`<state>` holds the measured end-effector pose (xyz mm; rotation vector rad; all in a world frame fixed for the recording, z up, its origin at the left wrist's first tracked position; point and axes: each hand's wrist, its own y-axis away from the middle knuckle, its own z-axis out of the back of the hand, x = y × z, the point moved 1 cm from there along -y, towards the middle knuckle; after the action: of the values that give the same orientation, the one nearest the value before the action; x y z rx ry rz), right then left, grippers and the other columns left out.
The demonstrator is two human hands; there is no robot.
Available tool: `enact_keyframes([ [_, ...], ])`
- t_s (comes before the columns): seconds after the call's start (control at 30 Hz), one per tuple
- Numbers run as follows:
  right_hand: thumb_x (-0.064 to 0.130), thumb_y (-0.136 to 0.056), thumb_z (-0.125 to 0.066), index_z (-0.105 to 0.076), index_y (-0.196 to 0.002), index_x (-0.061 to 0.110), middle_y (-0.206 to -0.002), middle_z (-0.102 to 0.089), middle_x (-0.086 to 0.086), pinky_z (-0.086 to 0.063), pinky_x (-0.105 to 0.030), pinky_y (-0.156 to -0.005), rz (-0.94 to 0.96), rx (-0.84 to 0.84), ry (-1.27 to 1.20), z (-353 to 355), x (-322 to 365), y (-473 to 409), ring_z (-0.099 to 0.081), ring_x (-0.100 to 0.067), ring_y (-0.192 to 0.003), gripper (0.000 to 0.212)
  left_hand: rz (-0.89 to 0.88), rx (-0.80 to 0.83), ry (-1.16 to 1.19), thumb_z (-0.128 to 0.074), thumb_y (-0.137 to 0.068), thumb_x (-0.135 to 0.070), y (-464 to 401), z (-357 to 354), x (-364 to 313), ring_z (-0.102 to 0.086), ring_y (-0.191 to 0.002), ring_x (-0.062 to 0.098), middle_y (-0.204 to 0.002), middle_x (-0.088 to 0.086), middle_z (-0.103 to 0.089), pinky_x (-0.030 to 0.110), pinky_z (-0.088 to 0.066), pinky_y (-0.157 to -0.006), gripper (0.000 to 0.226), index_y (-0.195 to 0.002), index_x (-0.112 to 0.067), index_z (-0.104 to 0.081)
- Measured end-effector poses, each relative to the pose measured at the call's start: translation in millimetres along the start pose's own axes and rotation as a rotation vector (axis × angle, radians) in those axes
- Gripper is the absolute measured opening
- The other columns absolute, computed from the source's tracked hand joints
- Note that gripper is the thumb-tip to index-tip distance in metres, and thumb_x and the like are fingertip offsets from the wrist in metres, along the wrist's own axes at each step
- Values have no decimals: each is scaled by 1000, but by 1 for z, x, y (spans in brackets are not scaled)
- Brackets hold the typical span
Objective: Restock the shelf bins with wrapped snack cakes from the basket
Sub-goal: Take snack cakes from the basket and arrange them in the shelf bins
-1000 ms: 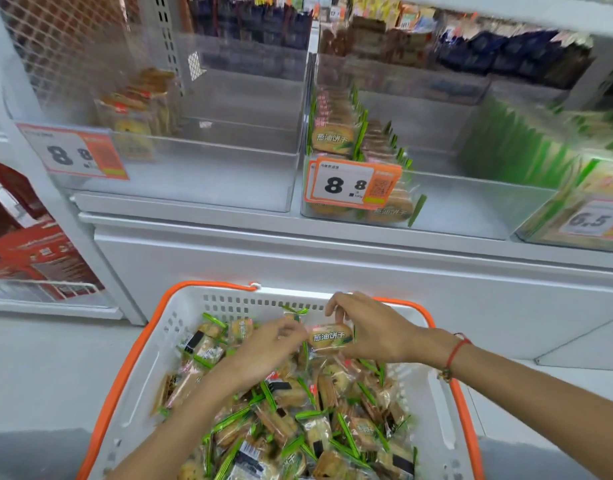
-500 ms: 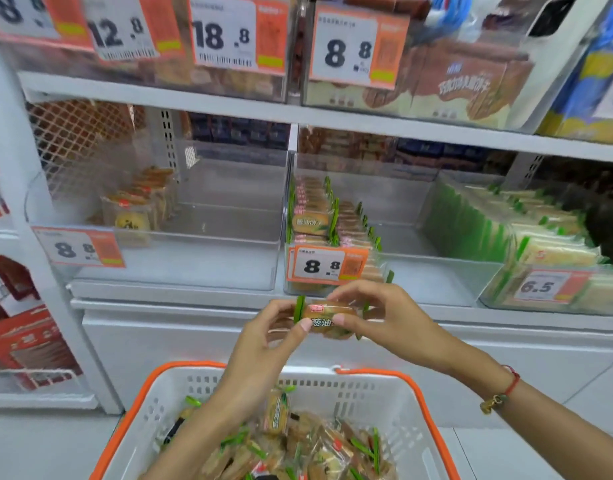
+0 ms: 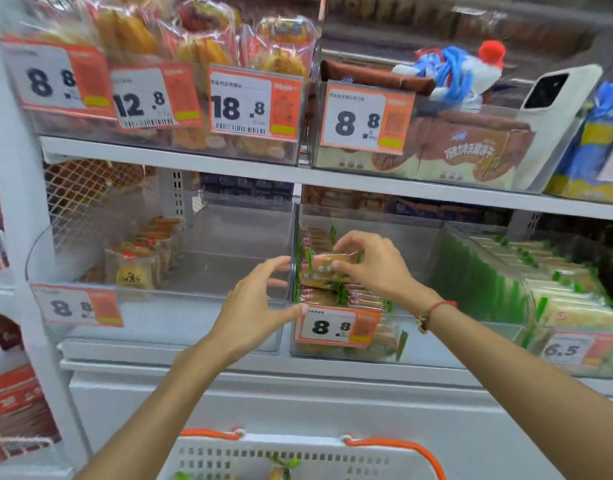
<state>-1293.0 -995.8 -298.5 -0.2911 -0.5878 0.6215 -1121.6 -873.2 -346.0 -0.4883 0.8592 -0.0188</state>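
Now: right hand [image 3: 371, 263] pinches one wrapped snack cake [image 3: 327, 266] above rows in middle bin [image 3: 416, 344]. Left hand [image 3: 255, 306] alongside, fingers spread, half-curled, holding nothing. Two cakes visible in basket [image 3: 298, 457].

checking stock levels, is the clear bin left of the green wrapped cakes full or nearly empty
Nearly empty: the clear bin holds one short row of wrapped cakes along its left side; the rest shows bare floor.
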Motion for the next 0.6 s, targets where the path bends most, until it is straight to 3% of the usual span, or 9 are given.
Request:
enact_keyframes([
  [0.1,33,-81,-75,-62,-87,33,-91,-65,12,-51,-32,-79,-15,82,50,-23,-2,-10,-63,-12,-94,14,-21,-32,12,-81,-73,-33,0,0,2,-56,-102,-8,-126,-22,-55,10,-43,-80,68,-133,-34,-48],
  [0.4,39,-82,-72,-74,-98,31,-100,-71,8,-49,-28,-73,160,-5,261,-25,-8,-16,-62,-13,-95,17,-76,-61,22,-79,-75,-33,1,-3,8,-54,-110,-6,-127,-21,-56,10,-43,-89,73,-138,-40,-42],
  [0.6,43,-81,-72,-74,-95,33,-80,-60,16,-39,-24,-63,147,17,186,-35,-11,-15,-50,-5,-73,17,-84,-49,28,-79,-75,-33,1,-3,7,-55,-110,-4,-127,-20,-57,19,-47,-92,71,-136,-42,-43],
])
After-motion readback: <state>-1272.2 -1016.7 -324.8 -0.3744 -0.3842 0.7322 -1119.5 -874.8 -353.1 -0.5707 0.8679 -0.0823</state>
